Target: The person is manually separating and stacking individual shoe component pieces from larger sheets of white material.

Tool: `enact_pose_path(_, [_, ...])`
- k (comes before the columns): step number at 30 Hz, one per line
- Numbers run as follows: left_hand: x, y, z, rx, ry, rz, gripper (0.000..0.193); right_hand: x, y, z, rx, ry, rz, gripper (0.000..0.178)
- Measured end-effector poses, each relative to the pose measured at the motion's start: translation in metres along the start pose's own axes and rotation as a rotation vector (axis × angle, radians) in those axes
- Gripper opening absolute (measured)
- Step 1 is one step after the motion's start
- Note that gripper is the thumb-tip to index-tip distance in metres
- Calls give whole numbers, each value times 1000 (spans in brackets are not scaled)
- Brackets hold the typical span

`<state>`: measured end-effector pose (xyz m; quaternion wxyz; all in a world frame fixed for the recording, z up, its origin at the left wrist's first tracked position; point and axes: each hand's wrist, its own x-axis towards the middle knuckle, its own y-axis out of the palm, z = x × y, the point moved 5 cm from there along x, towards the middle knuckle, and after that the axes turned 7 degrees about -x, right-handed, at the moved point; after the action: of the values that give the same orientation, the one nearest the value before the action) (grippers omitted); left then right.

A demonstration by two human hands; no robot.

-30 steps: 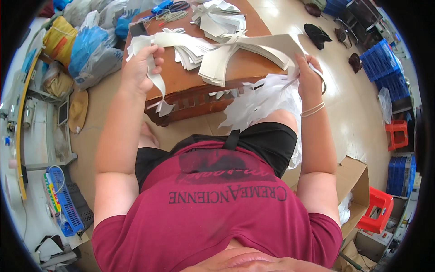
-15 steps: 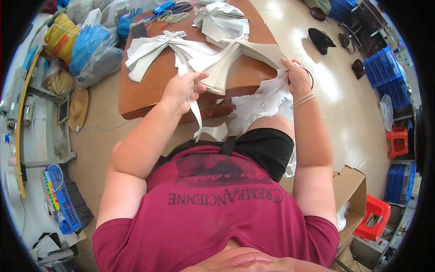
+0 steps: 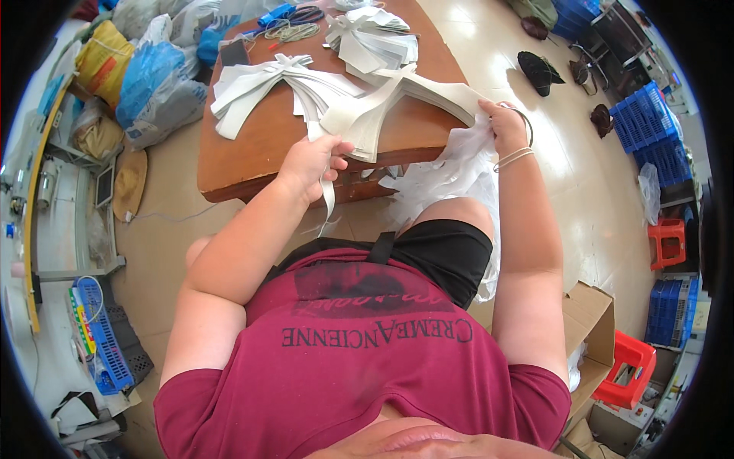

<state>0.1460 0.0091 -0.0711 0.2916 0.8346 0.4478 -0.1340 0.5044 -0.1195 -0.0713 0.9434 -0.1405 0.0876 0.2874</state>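
Observation:
My left hand [image 3: 312, 165] is closed on a narrow white strip [image 3: 328, 200], which dangles below the fist at the table's near edge. My right hand [image 3: 506, 130] pinches the right end of a white, curved, flat cut piece lying on a layered stack of such pieces [image 3: 365, 126]. The stack spreads in branching arms on the brown table [image 3: 267, 157], between my hands. Under my right hand, a mass of thin white scraps [image 3: 451, 170] hangs down past the table edge. Whether the pieces are cloth or foam sheet, I cannot tell.
More fanned white stacks lie at the table's left [image 3: 267, 84] and far side [image 3: 371, 46], near a blue-handled tool with cord [image 3: 283, 15]. Stuffed bags [image 3: 157, 84] crowd the left. Blue crates [image 3: 646, 115], red stools [image 3: 627, 371] and a cardboard box [image 3: 589, 321] stand right.
My left hand has moved slightly right and down. The strip under it has swung, and the wider white piece near its lower end no longer shows. My right hand has shifted slightly right.

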Motion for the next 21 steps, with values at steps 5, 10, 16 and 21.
enact_pose_path(5, [0,-5,3,-23,-45,-23,14,-1,5,3,-47,-32,-35,29])
enact_pose_path(10, [-7,4,5,114,-181,39,16,4,-4,9,-435,-137,-233,64])
enact_pose_path(16, [-20,-6,11,130,-236,77,18,-17,-13,7,-473,-105,-187,67])
enact_pose_path(21, [-51,-27,2,-60,-167,205,33,-123,8,7,-316,-453,317,11])
